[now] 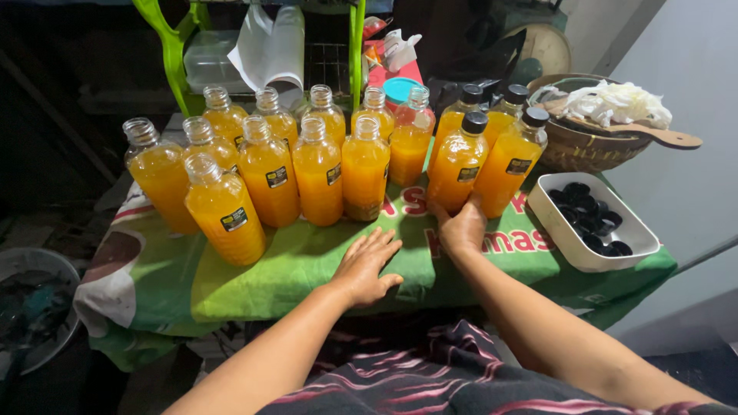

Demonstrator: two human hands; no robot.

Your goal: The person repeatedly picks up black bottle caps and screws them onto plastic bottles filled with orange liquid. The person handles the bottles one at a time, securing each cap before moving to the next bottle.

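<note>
Many uncapped juice bottles [267, 178] beside hands [367, 265].

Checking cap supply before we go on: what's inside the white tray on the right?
The white tray holds loose black caps, piled along its middle. Its near left corner looks bare. What lies under the pile is covered, so an exact count isn't possible.

A white rectangular tray [642, 242] of black caps [588, 219] is seen at right on the green cloth [307, 265]. Behind it, a woven basket [588, 150] is topped by a wooden paddle [669, 137] and a white rag [615, 104]. A grey basin [34, 307] is seen on the floor at left.
</note>
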